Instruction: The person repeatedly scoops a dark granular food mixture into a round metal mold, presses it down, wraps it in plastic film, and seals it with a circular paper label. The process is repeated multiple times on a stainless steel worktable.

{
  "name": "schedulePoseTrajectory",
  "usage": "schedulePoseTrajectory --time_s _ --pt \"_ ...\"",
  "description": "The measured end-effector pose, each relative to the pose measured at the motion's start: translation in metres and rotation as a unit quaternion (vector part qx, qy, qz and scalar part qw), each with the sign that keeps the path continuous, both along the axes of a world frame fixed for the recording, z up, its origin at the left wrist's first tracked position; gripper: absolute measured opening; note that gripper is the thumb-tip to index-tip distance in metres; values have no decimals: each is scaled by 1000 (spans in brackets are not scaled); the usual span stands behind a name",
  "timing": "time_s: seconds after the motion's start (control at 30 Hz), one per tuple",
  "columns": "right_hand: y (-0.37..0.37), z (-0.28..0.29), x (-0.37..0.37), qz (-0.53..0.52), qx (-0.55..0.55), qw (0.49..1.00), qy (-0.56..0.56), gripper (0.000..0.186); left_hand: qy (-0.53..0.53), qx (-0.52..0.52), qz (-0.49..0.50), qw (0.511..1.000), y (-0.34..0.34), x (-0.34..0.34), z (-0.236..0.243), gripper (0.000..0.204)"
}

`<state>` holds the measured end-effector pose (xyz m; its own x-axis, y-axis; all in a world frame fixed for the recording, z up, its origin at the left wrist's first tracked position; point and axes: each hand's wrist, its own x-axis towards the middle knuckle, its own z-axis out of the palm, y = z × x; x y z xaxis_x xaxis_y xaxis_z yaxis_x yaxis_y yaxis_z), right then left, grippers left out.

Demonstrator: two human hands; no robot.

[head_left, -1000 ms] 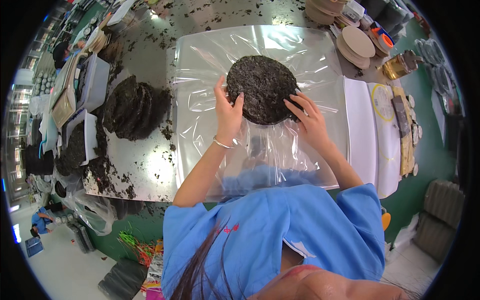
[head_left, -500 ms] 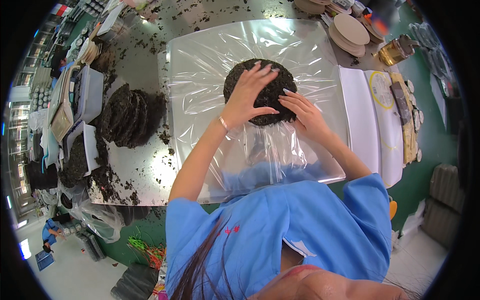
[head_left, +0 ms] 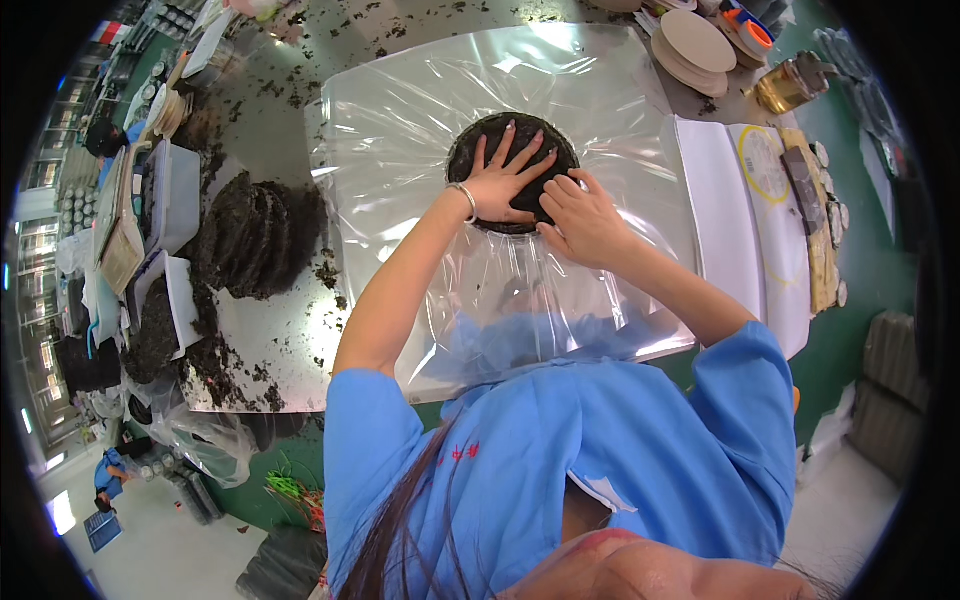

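A round, dark tea cake (head_left: 533,192) of pressed leaves lies in the middle of a sheet of clear plastic film (head_left: 395,130). A thin, shiny rim rings the cake, and wrinkles in the film run outward from it. My left hand (head_left: 496,188) rests flat on top of the cake with its fingers spread. At the cake's right edge, my right hand (head_left: 583,218) has its fingers curled round the rim, the thumb low on the near side. More dark cakes stand on edge in a leaning row (head_left: 250,235) to the left.
Loose leaf crumbs litter the metal table (head_left: 300,345). Plastic bins (head_left: 180,195) crowd its left side. White wrapping paper (head_left: 715,220) lies right of the film. Pale round discs (head_left: 690,45), an orange-cored tape roll (head_left: 752,38) and an amber jar (head_left: 790,85) stand at the far right.
My left hand has flattened and spread on the cake. My right hand has shifted left and curled its fingers. The cake now looks smaller, lying inside a thin rim.
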<state>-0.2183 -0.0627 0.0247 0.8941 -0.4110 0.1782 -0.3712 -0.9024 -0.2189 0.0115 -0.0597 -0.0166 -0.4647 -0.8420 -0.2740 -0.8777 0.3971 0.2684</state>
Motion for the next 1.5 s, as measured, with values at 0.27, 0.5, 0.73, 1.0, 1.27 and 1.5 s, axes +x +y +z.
schedulePoseTrajectory --time_s 0.27,0.5,0.73,1.0,1.27,1.5 --pt "24 51 -52 41 507 851 -129 51 138 -136 56 979 26 5 22 84" --pt "127 -10 -121 16 488 870 64 74 380 -174 161 894 120 -10 128 51" --pt "70 -15 14 -155 9 983 -93 108 616 57 55 784 199 -70 164 41" --pt "30 -35 48 -181 11 956 -230 35 280 -22 318 906 201 -46 52 71" --pt "32 -25 36 -183 43 979 -73 26 638 -213 375 638 92 -49 65 84" --pt "40 -17 8 -225 66 902 -362 44 136 -235 286 919 43 -54 20 46"
